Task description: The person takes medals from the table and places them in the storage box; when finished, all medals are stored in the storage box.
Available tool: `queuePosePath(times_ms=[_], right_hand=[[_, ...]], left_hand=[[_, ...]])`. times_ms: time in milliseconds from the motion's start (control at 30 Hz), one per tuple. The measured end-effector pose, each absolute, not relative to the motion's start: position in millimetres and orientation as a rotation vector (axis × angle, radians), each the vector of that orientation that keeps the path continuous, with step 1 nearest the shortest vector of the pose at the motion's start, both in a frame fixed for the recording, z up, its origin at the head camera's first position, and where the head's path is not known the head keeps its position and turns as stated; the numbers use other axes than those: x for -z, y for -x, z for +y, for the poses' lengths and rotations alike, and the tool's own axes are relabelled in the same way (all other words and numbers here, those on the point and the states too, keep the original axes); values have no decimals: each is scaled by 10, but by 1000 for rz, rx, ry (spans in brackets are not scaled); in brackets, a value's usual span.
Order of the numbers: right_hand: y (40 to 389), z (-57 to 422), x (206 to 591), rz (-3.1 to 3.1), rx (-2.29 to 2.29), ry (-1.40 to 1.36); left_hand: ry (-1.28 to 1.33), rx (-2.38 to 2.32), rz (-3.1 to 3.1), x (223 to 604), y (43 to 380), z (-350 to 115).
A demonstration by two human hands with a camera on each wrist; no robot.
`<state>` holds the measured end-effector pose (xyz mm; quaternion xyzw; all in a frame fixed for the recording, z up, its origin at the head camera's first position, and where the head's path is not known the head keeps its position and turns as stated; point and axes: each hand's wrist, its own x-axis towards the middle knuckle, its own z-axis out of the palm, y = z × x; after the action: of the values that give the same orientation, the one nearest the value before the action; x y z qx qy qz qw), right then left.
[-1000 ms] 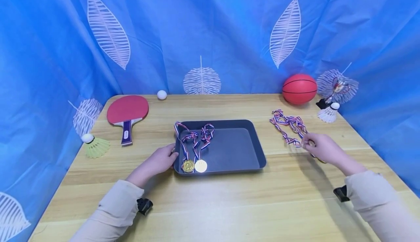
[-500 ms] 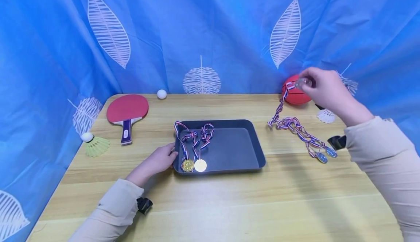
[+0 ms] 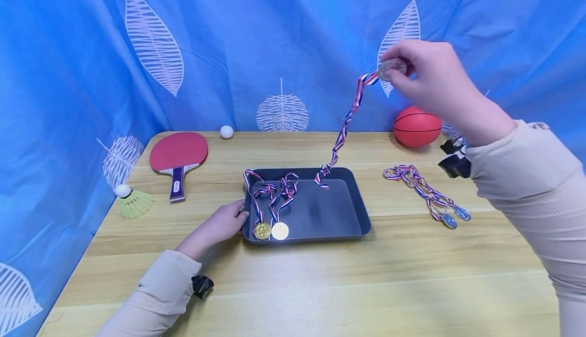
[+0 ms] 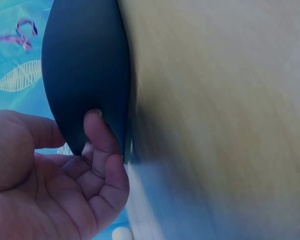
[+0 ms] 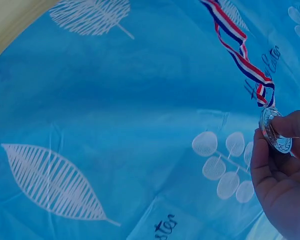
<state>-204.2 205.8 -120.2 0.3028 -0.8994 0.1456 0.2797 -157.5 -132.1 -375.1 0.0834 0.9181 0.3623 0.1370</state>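
High above the dark grey baking tray (image 3: 339, 207), my right hand (image 3: 432, 75) pinches a silver medal (image 5: 274, 131) between thumb and fingers. Its red, white and blue ribbon (image 3: 341, 136) trails down and leftward, the lower end overlapping the tray in the head view. My left hand (image 3: 223, 223) grips the tray's left end, its fingers (image 4: 101, 132) curled at the tray wall in the left wrist view. Inside the tray's left part lie two gold medals, one patterned (image 3: 263, 231) and one bright with glare (image 3: 280, 231), their ribbons bunched toward the back.
Two medals (image 3: 449, 220) with bluish faces lie right of the tray, ribbons tangled. Behind them are a red basketball (image 3: 417, 127) and a trophy, mostly hidden by the right arm. A table tennis paddle (image 3: 178, 156), white ball (image 3: 226, 132) and yellow-green shuttlecock (image 3: 135, 202) lie left.
My right hand has picked up the medal from the ribbon pile at the right, raised it and carried it left, ribbon trailing over the tray. My left hand stays at the tray.
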Motion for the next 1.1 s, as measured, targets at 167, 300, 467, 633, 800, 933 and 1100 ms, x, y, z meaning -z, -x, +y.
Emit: queuePosePath(times_ms=[167, 300, 467, 633, 800, 933, 1100], right_hand=[[2174, 1809, 1312, -2379, -389, -929], [2317, 1645, 1459, -2420, -400, -963], [2429, 1484, 1633, -2487, -433, -980], [2429, 1376, 1804, -2491, -422, -1063], [2367, 1319, 2034, -2432, -405, -1166], [2320, 1270, 2218, -2391, -436, -1218], [2284, 1235, 2461, -2380, -471, -1284]], left_hand=[[-239, -1052, 2651, 3748, 1578, -1326], [-242, -1051, 2660, 3742, 1581, -1328], [-254, -1058, 2657, 3746, 1578, -1323], [-240, -1072, 2653, 3755, 1571, -1314], [-241, -1074, 2651, 3759, 1563, -1317], [-248, -1072, 2656, 3753, 1559, -1320], [-248, -1081, 2655, 3733, 1548, -1313]])
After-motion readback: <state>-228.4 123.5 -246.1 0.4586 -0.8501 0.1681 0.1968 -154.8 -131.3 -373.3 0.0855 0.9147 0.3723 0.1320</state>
